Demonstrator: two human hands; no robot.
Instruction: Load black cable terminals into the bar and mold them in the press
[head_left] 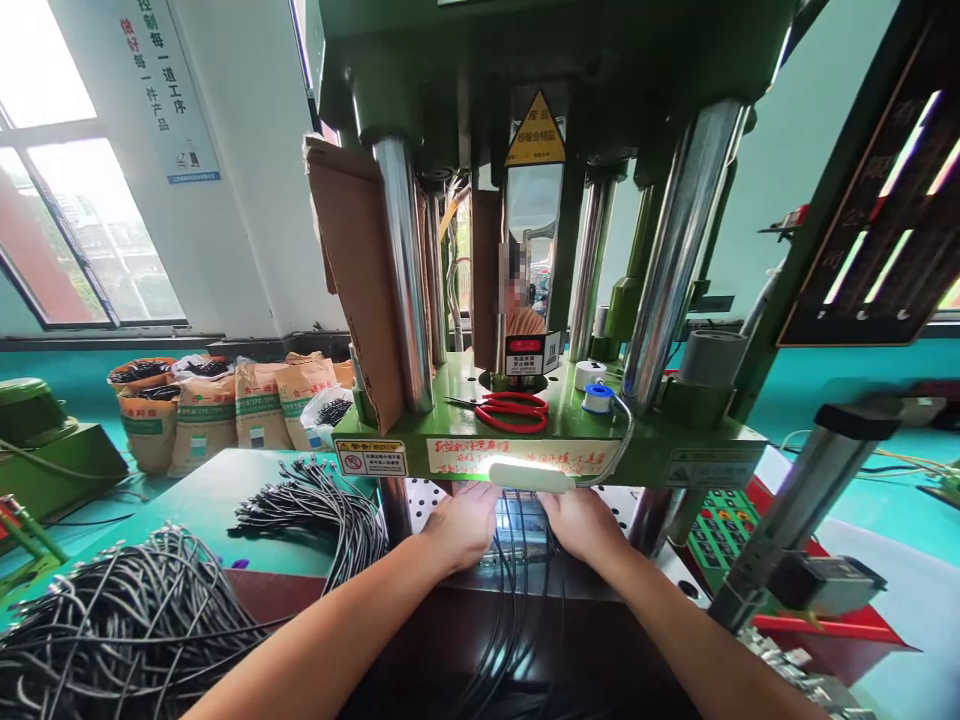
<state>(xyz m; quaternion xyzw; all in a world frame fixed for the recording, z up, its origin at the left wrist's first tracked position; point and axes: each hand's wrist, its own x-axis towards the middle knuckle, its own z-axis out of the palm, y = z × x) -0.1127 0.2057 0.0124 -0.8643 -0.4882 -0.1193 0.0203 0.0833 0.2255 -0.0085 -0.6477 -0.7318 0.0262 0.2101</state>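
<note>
- The green plate [709, 455] and the lamp [532, 478] at its front edge limit access from above to the left hand [461, 522] and right hand [583, 518]; the way in is low, from the front.
- Between the hands, black cables [510, 585] hang down the middle; there is room on either side of them, inside the forearms.
- Above the plate, a hand could pass between the left front column [405, 280] and right front column [675, 250], over the red-handled tool [514, 410] and blue-and-white spool [598, 399].
- Cardboard [352, 270] blocks the left column's outer side.
- Cable bundles [139, 620] crowd the left; a metal post [806, 510] obstructs the right.
</note>
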